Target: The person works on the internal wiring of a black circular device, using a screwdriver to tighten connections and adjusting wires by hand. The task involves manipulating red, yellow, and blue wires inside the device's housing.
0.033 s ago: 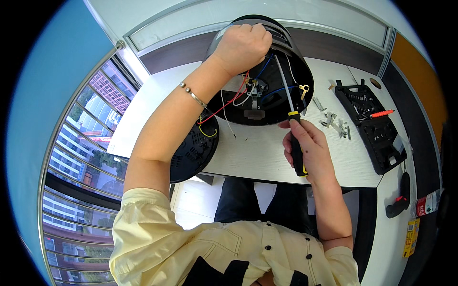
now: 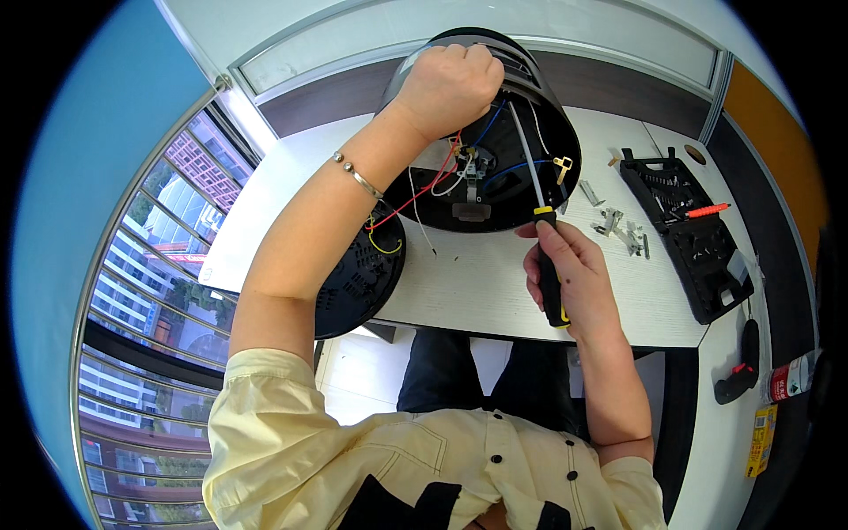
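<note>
A black round appliance housing (image 2: 562, 113) lies on its side on the white table, its open end toward me. Red, blue and white wires run inside it around a small metal bracket (image 2: 473, 168). My left hand (image 2: 453, 88) is closed over the upper rim of the housing; its fingertips are hidden. My right hand (image 2: 570, 269) grips a screwdriver (image 2: 549, 278) by its black and yellow handle. The long shaft slants up into the housing, its tip against the inner wall just under my left hand. A brass-coloured metal piece (image 2: 563, 166) hangs at the housing's right edge.
Left of the housing lies a black round base (image 2: 362, 278), partly behind my left forearm. Loose metal parts (image 2: 618, 228) are scattered to the right, beside an open black tool case (image 2: 685, 230) with an orange-handled tool (image 2: 707, 211). A bottle (image 2: 789, 380) and yellow box (image 2: 760, 442) sit farther right.
</note>
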### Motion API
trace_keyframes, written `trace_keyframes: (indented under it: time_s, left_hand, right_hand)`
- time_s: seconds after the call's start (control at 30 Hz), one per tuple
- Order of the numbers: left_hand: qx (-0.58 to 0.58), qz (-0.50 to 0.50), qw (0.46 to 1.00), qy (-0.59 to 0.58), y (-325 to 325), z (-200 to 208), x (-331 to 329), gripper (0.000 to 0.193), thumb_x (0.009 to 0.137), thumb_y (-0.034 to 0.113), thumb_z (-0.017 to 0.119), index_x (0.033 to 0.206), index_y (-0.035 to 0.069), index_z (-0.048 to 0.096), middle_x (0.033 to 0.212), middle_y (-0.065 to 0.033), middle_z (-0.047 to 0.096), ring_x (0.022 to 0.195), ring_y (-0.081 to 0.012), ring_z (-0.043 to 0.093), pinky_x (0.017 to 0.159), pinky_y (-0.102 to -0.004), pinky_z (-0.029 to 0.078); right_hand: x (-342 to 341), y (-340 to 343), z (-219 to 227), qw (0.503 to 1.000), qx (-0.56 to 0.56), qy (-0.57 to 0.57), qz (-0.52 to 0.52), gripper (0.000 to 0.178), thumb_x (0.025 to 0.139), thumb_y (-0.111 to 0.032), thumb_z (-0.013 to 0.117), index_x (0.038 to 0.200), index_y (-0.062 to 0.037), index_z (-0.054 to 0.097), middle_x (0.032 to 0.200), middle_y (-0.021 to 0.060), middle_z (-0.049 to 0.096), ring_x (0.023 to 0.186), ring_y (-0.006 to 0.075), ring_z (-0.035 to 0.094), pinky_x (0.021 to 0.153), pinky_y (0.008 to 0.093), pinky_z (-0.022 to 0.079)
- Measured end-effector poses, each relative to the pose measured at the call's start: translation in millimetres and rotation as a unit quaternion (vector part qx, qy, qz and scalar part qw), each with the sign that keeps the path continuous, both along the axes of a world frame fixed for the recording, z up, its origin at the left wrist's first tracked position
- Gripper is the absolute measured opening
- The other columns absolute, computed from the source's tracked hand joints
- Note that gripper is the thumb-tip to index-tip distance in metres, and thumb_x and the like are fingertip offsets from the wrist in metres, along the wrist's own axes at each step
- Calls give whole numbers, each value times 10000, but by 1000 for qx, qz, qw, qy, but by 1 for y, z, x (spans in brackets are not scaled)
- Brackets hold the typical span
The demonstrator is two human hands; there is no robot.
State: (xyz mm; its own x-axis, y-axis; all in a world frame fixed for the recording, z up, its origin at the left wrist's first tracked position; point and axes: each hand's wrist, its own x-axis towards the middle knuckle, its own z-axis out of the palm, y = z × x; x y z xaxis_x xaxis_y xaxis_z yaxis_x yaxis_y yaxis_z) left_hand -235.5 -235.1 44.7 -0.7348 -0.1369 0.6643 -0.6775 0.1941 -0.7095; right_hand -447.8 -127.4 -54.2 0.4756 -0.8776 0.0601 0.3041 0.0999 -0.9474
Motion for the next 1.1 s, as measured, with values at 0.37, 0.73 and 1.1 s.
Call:
trace_keyframes:
  time_s: [0.37, 0.73, 1.1]
  left_hand:
    - [-3, 7, 1000, -3, 1, 0, -1, 148, 581, 86, 615, 640, 100, 480, 637, -27, 445, 562, -175, 519, 499, -284, 442]
    - [-5, 9, 1000, -12, -1, 0, -1, 123, 593, 106, 610, 632, 102, 493, 630, -25, 453, 555, -171, 524, 494, -284, 433]
    - [-1, -4, 1000, -9, -5, 0, 5, 100, 604, 120, 605, 621, 106, 507, 620, -29, 470, 537, -175, 526, 483, -290, 431]
  right_hand:
    - [-2, -1, 1, 1000, 10, -5, 1, 304, 953, -255, 471, 992, 27, 577, 588, 24, 494, 430, 82, 450, 377, 199, 328]
    - [-13, -2, 24, 989, 109, -71, 76, 187, 886, -179, 579, 916, 5, 577, 624, 43, 548, 466, 131, 525, 423, 251, 429]
    - [9, 11, 21, 774, -379, 454, -225, 169, 849, -117, 549, 764, 11, 481, 625, 151, 574, 544, 290, 606, 501, 355, 476]
